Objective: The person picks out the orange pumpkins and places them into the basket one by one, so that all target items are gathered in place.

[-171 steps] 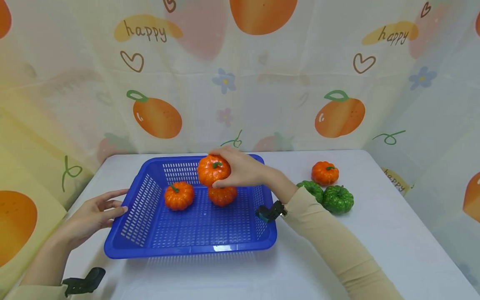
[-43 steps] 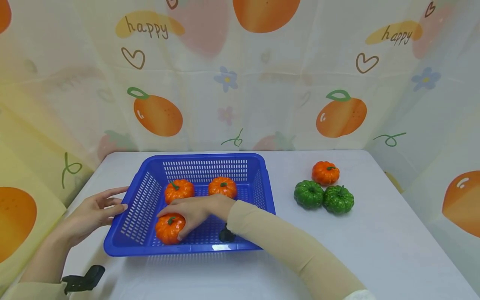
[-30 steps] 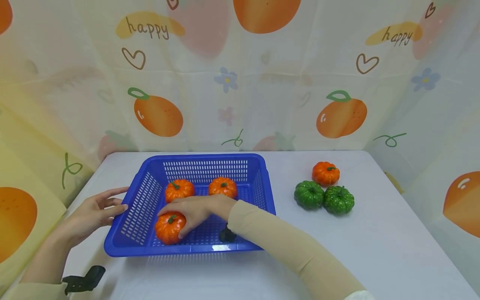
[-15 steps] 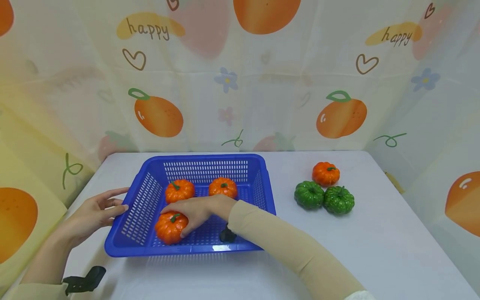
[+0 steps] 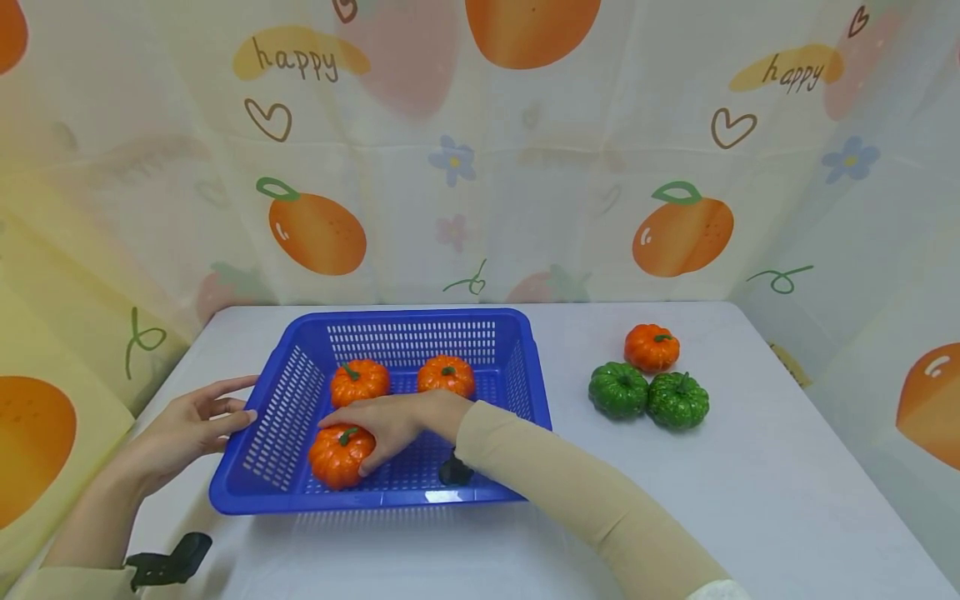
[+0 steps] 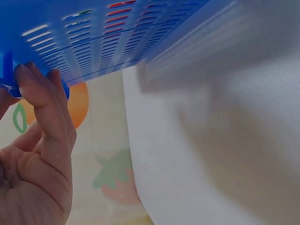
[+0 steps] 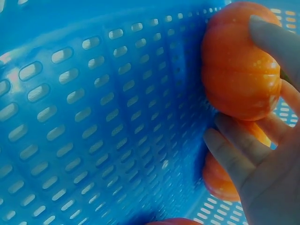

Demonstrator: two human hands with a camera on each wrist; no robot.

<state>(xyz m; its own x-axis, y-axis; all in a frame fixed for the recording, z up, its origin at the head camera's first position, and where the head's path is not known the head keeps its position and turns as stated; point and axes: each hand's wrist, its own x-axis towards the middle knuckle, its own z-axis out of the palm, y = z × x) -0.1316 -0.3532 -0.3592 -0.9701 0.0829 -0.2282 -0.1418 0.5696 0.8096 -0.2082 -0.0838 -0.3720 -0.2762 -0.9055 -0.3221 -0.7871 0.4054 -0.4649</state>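
Toward the front left of a blue plastic basket [image 5: 397, 500], my right hand [image 5: 386, 425] grips an orange pumpkin [image 5: 339, 458], thumb on its near side and fingers over its far side. The right wrist view shows that hand [image 7: 276, 173] with its thumb and fingers around the pumpkin [image 7: 241, 70]. Two more orange pumpkins, one at the back left [image 5: 360, 382] and one at the back right [image 5: 447, 375], sit in the basket. My left hand [image 5: 197, 423] holds the basket's left rim; in the left wrist view its fingers [image 6: 44, 103] curl at the rim.
On the white table [image 5: 720, 500], right of the basket, stand a dark green pumpkin [image 5: 617, 390], a speckled green pumpkin [image 5: 677, 400] and an orange pumpkin [image 5: 652, 347], close together. A fruit-printed curtain [image 5: 510, 200] hangs behind the table.
Since the oldest frame, my right hand has brought its pumpkin from above the back right one down to the basket's front left. Over the last second it barely moves; the left hand stays put.
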